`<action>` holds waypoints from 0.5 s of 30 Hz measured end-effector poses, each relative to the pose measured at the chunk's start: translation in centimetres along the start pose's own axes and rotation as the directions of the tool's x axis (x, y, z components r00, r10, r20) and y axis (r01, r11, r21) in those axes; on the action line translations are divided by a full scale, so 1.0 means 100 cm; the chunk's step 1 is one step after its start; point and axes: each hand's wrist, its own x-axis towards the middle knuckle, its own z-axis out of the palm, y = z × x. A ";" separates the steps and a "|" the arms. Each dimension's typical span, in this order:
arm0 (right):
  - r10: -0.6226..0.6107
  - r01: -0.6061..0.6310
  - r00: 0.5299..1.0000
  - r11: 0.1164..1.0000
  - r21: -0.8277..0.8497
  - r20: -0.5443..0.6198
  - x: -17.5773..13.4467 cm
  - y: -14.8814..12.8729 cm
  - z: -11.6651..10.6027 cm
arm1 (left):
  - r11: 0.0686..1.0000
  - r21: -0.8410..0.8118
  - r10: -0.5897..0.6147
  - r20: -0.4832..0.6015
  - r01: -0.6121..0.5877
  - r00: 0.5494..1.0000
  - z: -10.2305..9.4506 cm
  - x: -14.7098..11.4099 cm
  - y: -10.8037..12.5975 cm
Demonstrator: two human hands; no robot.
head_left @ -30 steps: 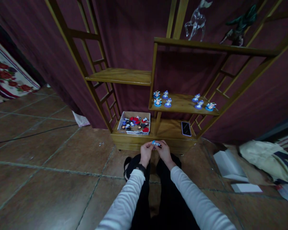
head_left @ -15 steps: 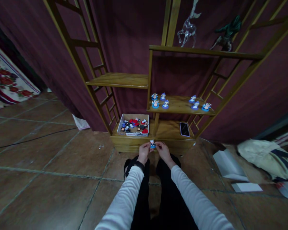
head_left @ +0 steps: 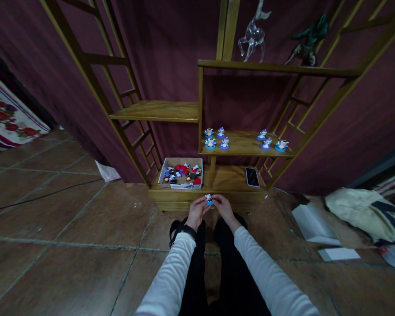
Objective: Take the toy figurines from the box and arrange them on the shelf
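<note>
One small figurine (head_left: 208, 199), pale and dark above, blue at the base: sitting between my two hands, inside the grip, and being held just in front of the cabinet's drawer front (head_left: 174, 205). Left hand (head_left: 195, 211): pinching the left side, fingers apparently supporting near the base. Right hand (head_left: 224, 208): touching the right side with its fingertips. Neither hand is lying clearly nearer; the left is seeming to take more of the hold. Long axis: running base to head, standing roughly upright, base pointing down toward me, head pointing up and away. Facing: too small to tell. Carton (head_left: 185, 186), one: lying beyond the grip, a little left, holding jumbled figures (head_left: 183, 172). Standing figures (head_left: 224, 143), seven: occupying the shelf (head_left: 243, 142) above and beyond the grip, mostly rightward, four grouping left, three right. Phone (head_left: 252, 177), one: lying flat beyond the grip, rightward.
</note>
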 end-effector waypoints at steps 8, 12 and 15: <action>0.096 -0.095 0.995 0.990 0.108 -0.004 0.004 -0.001 0.000 | 1.000 0.019 0.002 0.031 -0.002 1.000 -0.001 0.000 -0.003; 0.133 -0.136 0.991 0.975 0.176 0.026 0.001 -0.009 -0.002 | 1.000 0.015 -0.010 0.030 0.009 0.999 0.000 -0.001 -0.001; 0.178 -0.184 0.983 0.945 0.271 0.048 -0.002 -0.015 -0.002 | 0.999 -0.020 -0.045 0.050 0.046 0.998 -0.001 0.000 0.002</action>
